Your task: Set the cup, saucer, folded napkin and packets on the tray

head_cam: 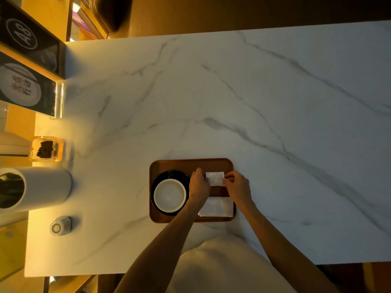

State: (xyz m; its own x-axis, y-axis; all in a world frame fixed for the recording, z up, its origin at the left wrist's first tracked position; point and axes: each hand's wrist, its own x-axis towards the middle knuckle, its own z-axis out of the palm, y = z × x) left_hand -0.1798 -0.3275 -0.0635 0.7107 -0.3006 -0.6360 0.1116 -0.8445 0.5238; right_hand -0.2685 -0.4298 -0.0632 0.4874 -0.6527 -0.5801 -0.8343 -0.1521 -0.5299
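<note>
A brown wooden tray [190, 163] lies on the marble table near me. On its left half a white cup [169, 195] stands on a dark saucer [177, 174]. A folded white napkin [218, 206] lies at the tray's near right corner. Above the tray's right half, a white packet [215, 178] with small print is pinched from both sides: my left hand [198, 185] holds its left edge, my right hand [238, 186] its right edge. Whether more than one packet is held cannot be told.
The white marble table [275, 102] stretches far and right of the tray. Along its left edge stand a white cylinder container [42, 188], a glass jar [47, 149] with dark contents, a small grey round device [61, 226] and dark signs [27, 85].
</note>
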